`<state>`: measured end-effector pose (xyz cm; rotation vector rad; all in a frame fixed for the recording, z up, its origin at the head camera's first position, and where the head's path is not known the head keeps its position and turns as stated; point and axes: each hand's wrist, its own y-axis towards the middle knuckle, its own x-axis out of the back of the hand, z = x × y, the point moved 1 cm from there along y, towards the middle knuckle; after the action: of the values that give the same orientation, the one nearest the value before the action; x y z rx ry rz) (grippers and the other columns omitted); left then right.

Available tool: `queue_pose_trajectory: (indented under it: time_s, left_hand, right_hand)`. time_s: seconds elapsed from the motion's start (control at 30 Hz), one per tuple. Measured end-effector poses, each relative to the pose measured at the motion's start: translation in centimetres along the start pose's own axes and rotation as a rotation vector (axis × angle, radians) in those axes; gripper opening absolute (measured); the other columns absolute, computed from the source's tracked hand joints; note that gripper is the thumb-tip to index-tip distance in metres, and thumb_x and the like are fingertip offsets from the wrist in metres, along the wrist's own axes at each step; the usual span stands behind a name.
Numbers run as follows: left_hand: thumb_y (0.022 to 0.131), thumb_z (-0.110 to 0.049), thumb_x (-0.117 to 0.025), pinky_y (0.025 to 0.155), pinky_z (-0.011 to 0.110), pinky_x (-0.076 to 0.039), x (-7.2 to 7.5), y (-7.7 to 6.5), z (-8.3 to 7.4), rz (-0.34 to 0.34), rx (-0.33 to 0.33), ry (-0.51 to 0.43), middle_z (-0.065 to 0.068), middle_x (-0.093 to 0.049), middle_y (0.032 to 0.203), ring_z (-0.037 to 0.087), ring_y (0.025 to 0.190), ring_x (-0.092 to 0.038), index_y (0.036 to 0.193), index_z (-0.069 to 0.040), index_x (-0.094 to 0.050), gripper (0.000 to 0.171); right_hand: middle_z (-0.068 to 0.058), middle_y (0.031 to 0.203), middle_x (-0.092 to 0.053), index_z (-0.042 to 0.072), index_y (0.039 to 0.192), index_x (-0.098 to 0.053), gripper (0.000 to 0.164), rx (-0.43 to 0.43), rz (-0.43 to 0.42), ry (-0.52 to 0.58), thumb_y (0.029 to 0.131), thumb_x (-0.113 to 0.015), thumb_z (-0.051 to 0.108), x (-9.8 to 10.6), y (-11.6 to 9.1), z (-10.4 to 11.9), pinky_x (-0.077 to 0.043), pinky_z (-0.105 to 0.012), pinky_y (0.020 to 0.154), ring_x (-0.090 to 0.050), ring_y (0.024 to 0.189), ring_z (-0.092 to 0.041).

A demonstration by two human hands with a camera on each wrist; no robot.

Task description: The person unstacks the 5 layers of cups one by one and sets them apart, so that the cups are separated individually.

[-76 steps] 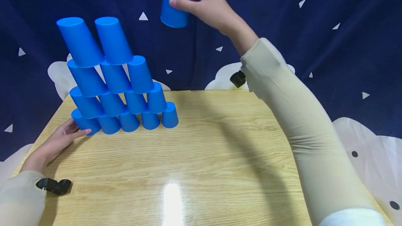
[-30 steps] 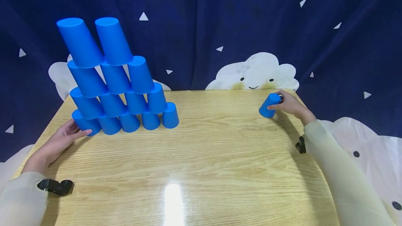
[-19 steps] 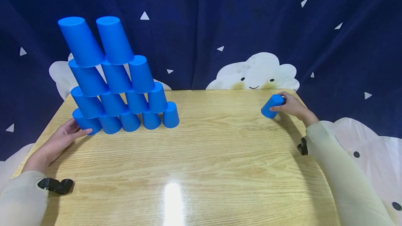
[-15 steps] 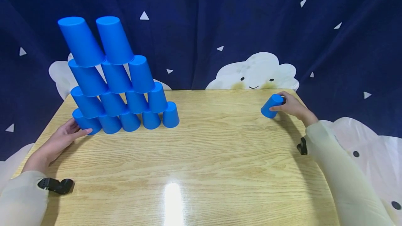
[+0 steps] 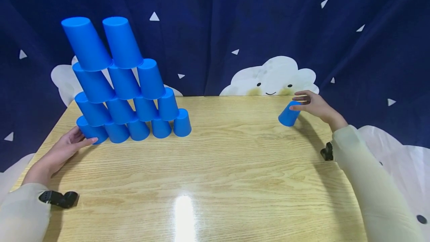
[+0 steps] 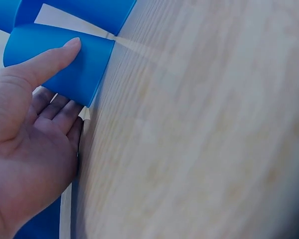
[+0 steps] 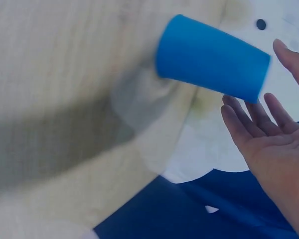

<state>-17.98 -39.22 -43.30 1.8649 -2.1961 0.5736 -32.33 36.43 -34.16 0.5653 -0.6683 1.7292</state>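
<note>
Blue cups, all upside down, form a stepped stack (image 5: 124, 81) on the left of the table, with two cups in its top row. My left hand (image 5: 64, 148) holds the leftmost bottom cup (image 5: 90, 130); in the left wrist view the thumb lies on the cup's side and the fingers reach behind it. At the far right a single blue cup (image 5: 287, 115) stands upside down on the table. Around its upper end, my right hand (image 5: 315, 104) has its fingers and thumb spread, and the right wrist view shows the cup (image 7: 214, 59) apart from the thumb.
The wooden table (image 5: 208, 167) reaches back to a dark blue curtain (image 5: 235, 18) with white triangles and smiling clouds. The stack rises well above the tabletop in front of the curtain. Black wrist cameras sit on both forearms.
My right hand brought the cup from high beside the stack down to the table's right side, then let go and lifted slightly. The left hand and stack stayed in place.
</note>
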Motion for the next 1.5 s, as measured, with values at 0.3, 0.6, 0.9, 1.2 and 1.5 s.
queue_pose_trajectory:
  time_s: [0.3,0.6,0.9,1.2,1.5]
  left_hand:
    - [0.104,-0.028,-0.049,0.108,0.072,-0.001,0.0,0.0,0.1,-0.001,-0.003,-0.013,0.026,0.003,0.160,0.046,0.144,0.001,0.157,-0.016,0.008,0.079]
    - [0.104,-0.029,-0.050,0.108,0.072,-0.001,0.0,0.1,0.1,-0.006,0.005,-0.012,0.027,0.004,0.159,0.048,0.144,0.002,0.157,-0.015,0.009,0.080]
    - [0.104,-0.030,-0.050,0.108,0.071,-0.001,-0.1,0.2,0.3,-0.006,0.018,-0.015,0.026,0.005,0.159,0.047,0.144,0.003,0.157,-0.014,0.010,0.082]
    - [0.104,-0.030,-0.049,0.108,0.071,0.000,0.2,0.2,0.3,-0.002,0.017,-0.012,0.026,0.005,0.159,0.046,0.144,0.003,0.157,-0.015,0.010,0.081]
    - [0.104,-0.031,-0.049,0.108,0.072,0.000,0.3,-0.2,0.3,0.001,0.027,-0.005,0.026,0.006,0.159,0.048,0.143,0.004,0.156,-0.014,0.011,0.081]
  right_hand:
    - [-0.021,0.147,-0.043,0.001,0.148,-0.035,0.070,0.154,-0.039,-0.014,0.093,-0.070,0.025,0.7,0.8,7.3,-0.042,-0.045,0.106,-0.042,0.134,-0.038]
    - [-0.015,0.145,-0.048,0.005,0.145,-0.042,0.066,0.416,0.023,0.064,0.089,-0.075,0.018,-2.1,1.9,18.5,-0.043,-0.034,0.106,-0.046,0.132,-0.030]
    - [-0.013,0.139,-0.054,0.000,0.141,-0.045,0.063,0.684,0.100,0.150,0.087,-0.075,0.006,-7.1,3.2,30.5,-0.041,-0.031,0.108,-0.053,0.126,-0.023]
    - [-0.014,0.137,-0.055,-0.005,0.140,-0.044,0.059,0.871,0.151,0.186,0.089,-0.072,0.007,-12.3,3.8,38.2,-0.045,-0.022,0.102,-0.057,0.121,-0.018]
    - [-0.006,0.141,-0.053,0.002,0.144,-0.043,0.065,0.813,0.184,0.194,0.088,-0.073,0.012,-15.7,4.0,43.6,-0.043,-0.013,0.098,-0.056,0.121,-0.009]
